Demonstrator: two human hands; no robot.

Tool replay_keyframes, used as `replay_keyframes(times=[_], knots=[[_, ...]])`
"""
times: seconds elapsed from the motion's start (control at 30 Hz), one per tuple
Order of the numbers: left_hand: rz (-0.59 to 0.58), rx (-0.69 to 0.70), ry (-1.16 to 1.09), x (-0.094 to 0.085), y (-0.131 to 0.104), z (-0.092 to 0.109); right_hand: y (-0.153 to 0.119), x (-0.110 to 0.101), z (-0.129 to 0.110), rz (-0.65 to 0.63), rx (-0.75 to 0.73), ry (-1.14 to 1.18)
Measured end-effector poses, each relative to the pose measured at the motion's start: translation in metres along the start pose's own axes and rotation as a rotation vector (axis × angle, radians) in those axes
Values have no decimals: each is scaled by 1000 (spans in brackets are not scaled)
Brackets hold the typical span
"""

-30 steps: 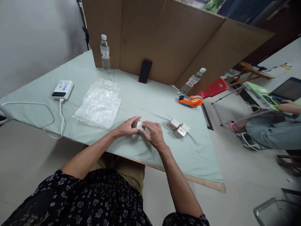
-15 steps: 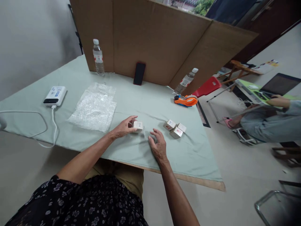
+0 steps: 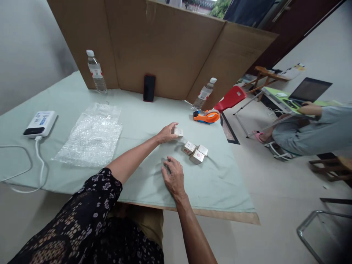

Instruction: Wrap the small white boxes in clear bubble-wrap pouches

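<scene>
Three pale cubic cardboard boxes [image 3: 197, 157] grouped right of centre; fourth box [image 3: 179, 132] apart, pinched by left hand [image 3: 167, 132]; right hand [image 3: 173, 176] half-curled, contents unclear.

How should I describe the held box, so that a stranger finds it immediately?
In front of the big cardboard, on the green cloth, find three clustered boxes. Just beyond them is the held box: it alone is gripped by the left hand.
</scene>
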State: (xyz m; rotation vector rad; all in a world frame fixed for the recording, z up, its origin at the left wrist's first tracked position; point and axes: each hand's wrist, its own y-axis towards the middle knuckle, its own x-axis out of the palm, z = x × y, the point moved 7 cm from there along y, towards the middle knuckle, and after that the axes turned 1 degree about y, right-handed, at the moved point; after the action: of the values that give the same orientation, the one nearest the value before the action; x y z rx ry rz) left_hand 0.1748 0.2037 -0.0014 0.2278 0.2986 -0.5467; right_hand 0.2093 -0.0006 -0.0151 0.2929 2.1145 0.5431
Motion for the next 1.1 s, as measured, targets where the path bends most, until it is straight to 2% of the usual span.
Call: replay_keyframes(times=[0.13, 0.23, 0.3, 0.4, 0.5, 0.57, 0.6, 0.67, 0.77, 0.83, 0.9, 1.0, 1.1], knots=[[-49, -22, 84, 8, 4, -3, 0, 1, 0, -15, -4, -19], [-24, 58, 253, -2, -19, 9, 1, 1, 0, -18, -15, -21], [11, 108, 398, -17, -55, 17, 1, 1, 1, -14, -23, -13], [47, 129, 630, -50, -138, 22, 2, 1, 2, 12, -40, -3], [120, 74, 883, -96, -227, 19, 3, 2, 2, 27, -61, -9], [200, -1, 1005, -130, -273, 12, 4, 3, 3, 22, -66, -23], [247, -33, 1049, -147, -290, 8, 5, 4, 3, 16, -68, -33], [314, -55, 1104, -171, -308, 0, 6, 5, 4, 8, -70, -60], [412, -1, 1082, -187, -308, -2, 7, 6, 4, 15, -81, -99], [488, 80, 1012, -184, -300, 6, 8, 8, 1, 22, -94, -113], [517, 185, 933, -166, -291, 18, 7, 8, -3, 28, -103, -110], [416, 342, 846, -114, -281, 34, 5, -1, -5, 64, -82, -95], [258, 431, 799, -58, -274, 40, 11, -25, 8, 123, -16, -156]])
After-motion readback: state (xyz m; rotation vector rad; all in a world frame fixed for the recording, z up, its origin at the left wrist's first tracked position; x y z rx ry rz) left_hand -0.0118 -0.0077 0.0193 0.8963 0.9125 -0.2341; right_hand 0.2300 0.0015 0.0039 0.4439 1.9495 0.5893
